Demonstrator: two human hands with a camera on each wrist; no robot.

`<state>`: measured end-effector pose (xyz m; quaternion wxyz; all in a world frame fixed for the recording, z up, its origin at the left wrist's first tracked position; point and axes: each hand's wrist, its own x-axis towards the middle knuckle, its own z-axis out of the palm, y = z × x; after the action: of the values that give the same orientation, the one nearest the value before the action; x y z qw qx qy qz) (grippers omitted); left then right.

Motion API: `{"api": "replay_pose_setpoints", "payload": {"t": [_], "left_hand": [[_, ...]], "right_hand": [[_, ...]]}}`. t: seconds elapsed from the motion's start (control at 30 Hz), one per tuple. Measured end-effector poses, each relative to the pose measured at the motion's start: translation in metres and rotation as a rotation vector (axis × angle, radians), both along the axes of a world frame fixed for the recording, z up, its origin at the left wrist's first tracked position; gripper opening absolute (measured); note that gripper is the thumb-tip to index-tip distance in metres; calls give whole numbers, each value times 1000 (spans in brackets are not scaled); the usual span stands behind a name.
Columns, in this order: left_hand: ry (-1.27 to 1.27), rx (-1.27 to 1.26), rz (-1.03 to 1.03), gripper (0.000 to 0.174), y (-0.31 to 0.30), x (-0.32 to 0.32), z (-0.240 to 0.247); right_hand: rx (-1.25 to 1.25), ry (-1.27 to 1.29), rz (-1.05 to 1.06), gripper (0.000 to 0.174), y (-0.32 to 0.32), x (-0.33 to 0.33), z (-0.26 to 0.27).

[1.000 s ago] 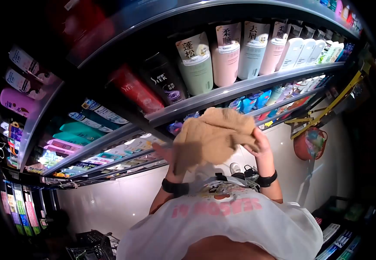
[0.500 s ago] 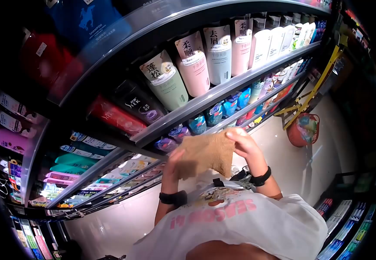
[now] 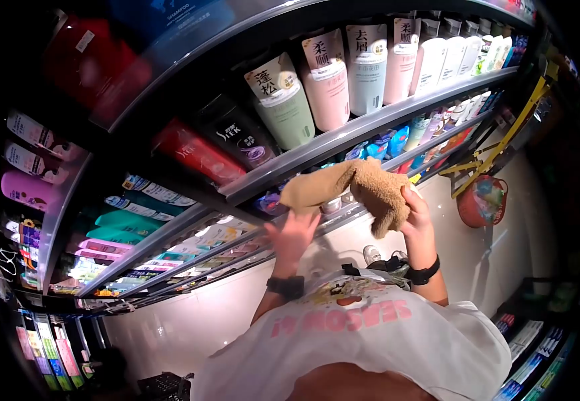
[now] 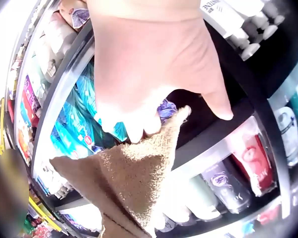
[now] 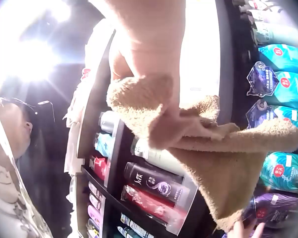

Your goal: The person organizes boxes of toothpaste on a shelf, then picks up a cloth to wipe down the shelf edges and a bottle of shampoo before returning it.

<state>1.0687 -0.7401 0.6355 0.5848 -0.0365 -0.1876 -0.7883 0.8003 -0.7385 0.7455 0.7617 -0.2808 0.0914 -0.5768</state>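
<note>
A tan fuzzy towel (image 3: 378, 190) hangs in front of the shelves, folded and drooping on its right side. My right hand (image 3: 419, 214) pinches its right end, the thumb lying over the fabric. In the right wrist view the towel (image 5: 228, 171) wraps partly round the fingers and hangs down to a corner. My left hand (image 3: 292, 235) is at the towel's lower left edge, slightly blurred, with fingers spread. In the left wrist view its thumb stands apart from the towel (image 4: 134, 171), while the fingertips (image 4: 134, 131) meet the edge.
Shelves of shampoo bottles (image 3: 280, 107) curve round the front and left, with blue refill pouches (image 3: 397, 142) on a lower tier. A red basket (image 3: 482, 202) stands on the floor at right beside a yellow frame (image 3: 503, 144). Another shelf (image 3: 537, 334) is at lower right.
The towel went from spread out to a smaller folded shape, then opened into a long drooping strip. My left hand's fingers have spread at its edge; the right keeps hold.
</note>
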Motion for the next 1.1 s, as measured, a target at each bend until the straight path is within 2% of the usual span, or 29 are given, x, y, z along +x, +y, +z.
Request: {"api": "replay_pose_setpoints", "payload": {"t": [0.07, 0.1, 0.13, 0.2, 0.23, 0.27, 0.33, 0.4, 0.47, 0.53, 0.67, 0.73, 0.8, 0.83, 0.87, 0.93, 0.97, 1.0, 1.07, 1.1], "left_hand": [[-60, -54, -192, 76, -8, 2, -33], [-108, 137, -215, 65, -5, -5, -31], [-108, 139, -213, 65, -4, -10, -45], [-527, 207, -395, 91, -3, -13, -73], [-460, 114, -527, 69, 1, -26, -20], [-459, 116, -527, 69, 2, -28, -15], [-459, 307, -497, 61, 3, -34, -1], [-434, 299, -440, 59, 7, -36, 14], [-370, 269, -383, 69, 8, -38, 14], [-306, 240, -330, 79, 9, -40, 14], [-199, 120, -254, 96, -1, -40, 0], [-289, 174, -209, 98, 0, -38, 11], [-437, 144, -179, 99, 2, -36, 20], [-305, 98, -260, 71, 1, -28, 5], [-303, 96, -252, 71, -1, -19, -32], [-618, 232, -34, 54, -3, -18, -33], [-616, 207, -136, 55, 6, -15, -34], [-617, 210, -133, 55, 10, -22, -9], [-723, 41, -102, 60, 14, -29, 12], [-786, 171, -28, 51, 12, -20, -6]], "right_hand": [[-13, 63, -16, 57, 4, 5, 1], [-29, 130, -39, 58, 7, 6, 4], [-41, 167, -19, 59, 10, 10, 10], [-119, 205, 67, 57, 12, 17, 16], [-125, 212, 98, 51, 15, 20, 15], [-140, 225, 127, 46, 14, 21, 12], [-133, 212, 130, 44, 16, 24, 11], [-113, 202, 113, 43, 18, 25, 15], [-93, 192, 96, 41, 18, 25, 16], [-40, 225, 72, 51, 17, 22, 13], [-53, 357, 64, 47, 15, 22, 15], [-133, 360, 113, 36, 13, 20, 11], [-81, 432, 61, 39, 12, 20, 12], [-50, 420, 0, 39, 10, 21, 18], [-18, 406, -61, 40, 8, 22, 22], [-6, 431, -110, 39, 6, 22, 24], [11, 420, -150, 38, 6, 22, 23], [30, 409, -190, 37, 5, 21, 21], [11, 348, -184, 31, 4, 19, 17], [28, 299, -239, 32, 3, 20, 20]]}}
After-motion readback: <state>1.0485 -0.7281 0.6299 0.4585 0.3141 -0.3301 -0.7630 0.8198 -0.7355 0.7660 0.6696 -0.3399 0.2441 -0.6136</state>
